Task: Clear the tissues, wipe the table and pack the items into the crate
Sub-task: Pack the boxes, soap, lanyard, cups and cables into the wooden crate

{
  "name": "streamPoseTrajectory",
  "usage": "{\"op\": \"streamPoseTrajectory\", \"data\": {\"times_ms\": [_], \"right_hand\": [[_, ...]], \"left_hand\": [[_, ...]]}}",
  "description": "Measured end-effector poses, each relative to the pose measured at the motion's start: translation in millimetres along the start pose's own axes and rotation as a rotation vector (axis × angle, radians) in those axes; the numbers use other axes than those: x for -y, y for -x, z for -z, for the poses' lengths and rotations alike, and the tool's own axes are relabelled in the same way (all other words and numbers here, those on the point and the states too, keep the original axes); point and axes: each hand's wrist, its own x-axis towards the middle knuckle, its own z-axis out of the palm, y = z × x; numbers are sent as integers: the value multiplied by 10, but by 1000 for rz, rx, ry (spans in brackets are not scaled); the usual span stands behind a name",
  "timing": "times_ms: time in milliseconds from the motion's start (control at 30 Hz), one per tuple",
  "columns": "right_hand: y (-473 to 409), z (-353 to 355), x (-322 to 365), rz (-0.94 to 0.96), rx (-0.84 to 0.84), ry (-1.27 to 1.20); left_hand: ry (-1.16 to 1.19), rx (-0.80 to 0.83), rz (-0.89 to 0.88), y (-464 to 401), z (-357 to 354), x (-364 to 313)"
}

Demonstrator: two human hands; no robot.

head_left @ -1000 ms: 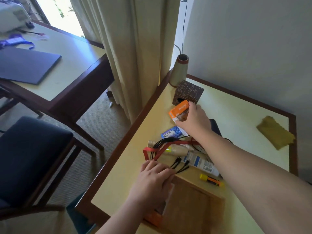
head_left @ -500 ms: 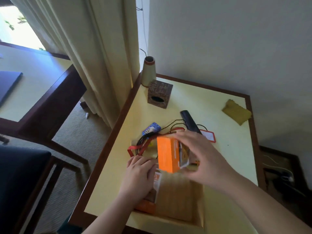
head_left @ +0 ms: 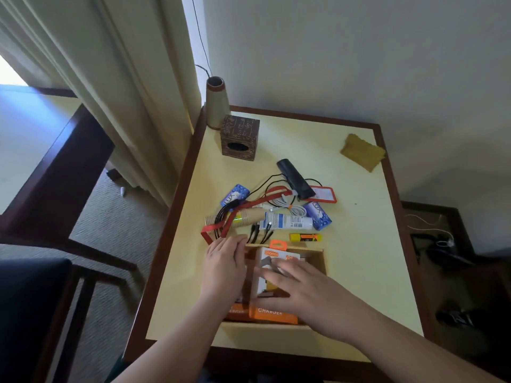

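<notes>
charger box (head_left: 276, 275) in crate (head_left: 318, 268) | under right hand (head_left: 307, 291) | left hand (head_left: 224, 269) beside

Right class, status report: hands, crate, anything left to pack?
Both hands flat on charger box in crate. Cables, soaps, glue stick unpacked behind it.

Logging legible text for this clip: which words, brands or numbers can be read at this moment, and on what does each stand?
"CHARGER": orange band of the charger box in the wooden crate.
"LUX": blue soap packet left of the cables.
"LUX", less sharp: second blue soap packet.
Charger box top print: blurred.
White tube print and barcode: too small.
Brown tissue box markings: unreadable.
Glue stick label: unreadable.
</notes>
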Motion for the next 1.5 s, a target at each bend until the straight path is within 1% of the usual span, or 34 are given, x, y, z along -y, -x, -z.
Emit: {"op": "streamPoseTrajectory", "data": {"times_ms": [100, 200, 267, 300, 333, 400, 433, 467, 533, 600, 667, 733, 867, 967, 1067, 1233, 1333, 1500], "right_hand": [[-61, -81, 78, -39, 18, -63], [-41, -129, 114, -130, -55, -156], [37, -136, 131, -219, -85, -266], [70, -137, 152, -294, -94, -365], [87, -140, 190, -397, -139, -492], [44, -169, 320, -661, -327, -728], [-24, -183, 397, -799, -376, -809], [-110, -205, 467, -913, -380, -869], [-311, -269, 586, -1017, -399, -953], [-493, -318, 646, -1062, -417, -972], [-618, -341, 657, -1105, -396, -965], [-669, -353, 655, -1108, -381, -927], [-612, -315, 657, -1101, -329, -816], [-518, -277, 592, -1154, -316, -753], [-396, -304, 493, -1201, -284, -757], [-343, -395, 434, -1216, -247, -714], [-407, -479, 430, -1204, -202, -700], [-511, -564, 341, -1176, -37, -702]], "left_hand": [[-10, 34, -9, -1, 44, -20], [-3, 50, -13, 5, 66, -26], [2, 50, -12, 0, 75, -22], [4, 51, -7, 0, 78, -30], [7, 55, 3, 2, 86, -40], [15, 59, 30, 0, 96, -51], [21, 55, 37, -2, 92, -51], [27, 52, 38, -2, 86, -51], [37, 50, 39, -4, 67, -48], [38, 48, 41, -8, 65, -40], [33, 49, 44, -15, 81, -14], [28, 51, 31, -20, 82, 22], [-11, 45, -54, -5, 32, 24], [-32, 47, -54, -5, 25, 27], [-35, 52, -65, -2, 35, 33], [-32, 45, -67, 11, 30, 7], [-38, 36, -82, 12, 21, 20], [-43, 37, -95, 13, 6, 38]]}}
